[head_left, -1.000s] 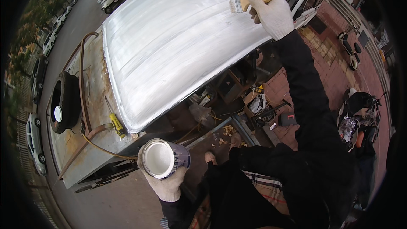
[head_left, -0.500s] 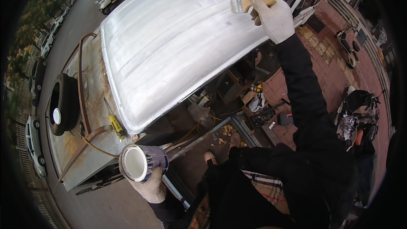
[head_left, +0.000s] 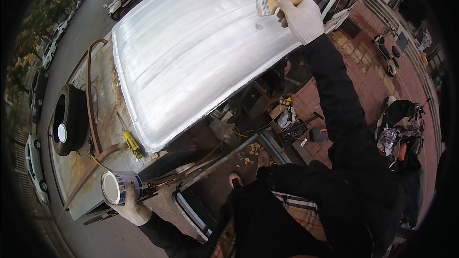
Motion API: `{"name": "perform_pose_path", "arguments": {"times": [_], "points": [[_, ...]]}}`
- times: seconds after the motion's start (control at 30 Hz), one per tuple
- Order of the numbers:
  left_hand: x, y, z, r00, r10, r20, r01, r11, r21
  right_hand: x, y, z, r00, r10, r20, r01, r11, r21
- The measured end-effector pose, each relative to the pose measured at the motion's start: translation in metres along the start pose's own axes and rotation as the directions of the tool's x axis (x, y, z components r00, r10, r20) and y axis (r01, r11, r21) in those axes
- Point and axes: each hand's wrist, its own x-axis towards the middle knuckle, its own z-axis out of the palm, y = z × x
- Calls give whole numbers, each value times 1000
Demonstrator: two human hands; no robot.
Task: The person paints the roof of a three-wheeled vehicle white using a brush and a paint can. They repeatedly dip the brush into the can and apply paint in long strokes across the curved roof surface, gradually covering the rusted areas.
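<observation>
My gloved right hand [head_left: 300,16] grips a wide paintbrush [head_left: 266,5] by its wooden handle. The bristles are at the right part of a white-painted vehicle roof [head_left: 191,52]; whether they touch it I cannot tell. Streaks and a small grey patch show in the white coat. Low on the left, my gloved left hand [head_left: 130,206] is wrapped round a paint can [head_left: 125,186] with white paint inside and drips down its side. The can is held off the roof, near the corner of a rusty metal surface [head_left: 107,138].
On the rusty surface lie a yellow-handled screwdriver [head_left: 130,141], a tyre [head_left: 79,119] with a white lid [head_left: 62,133], and a bent brown metal strip [head_left: 89,81]. Below the roof edge stands a blue metal frame [head_left: 191,215] around my feet. Tools and scraps crowd the open space beyond.
My left hand has carried the paint can to the left, away from my body. The right hand and brush have shifted slightly left and stay over the same part of the roof.
</observation>
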Motion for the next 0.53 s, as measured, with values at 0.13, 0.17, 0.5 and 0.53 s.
{"name": "perform_pose_path", "arguments": {"times": [0.13,0.17,0.5,0.53], "points": [[36,-20,-11,999,34,-38,-32,998,55,-11,-11,-6,1000,0,-27,1,999,48],[45,-24,-11,997,31,-75,-26,997,71,-13,-13,-8,999,10,-42,-8,998,66],[84,-6,-14,997,77,16,-77,997,-11,-75,-57,-5,997,-71,-18,72,906,417],[84,-4,-19,990,137,41,-135,990,-43,-74,-60,15,999,-45,24,31,905,424]]}}
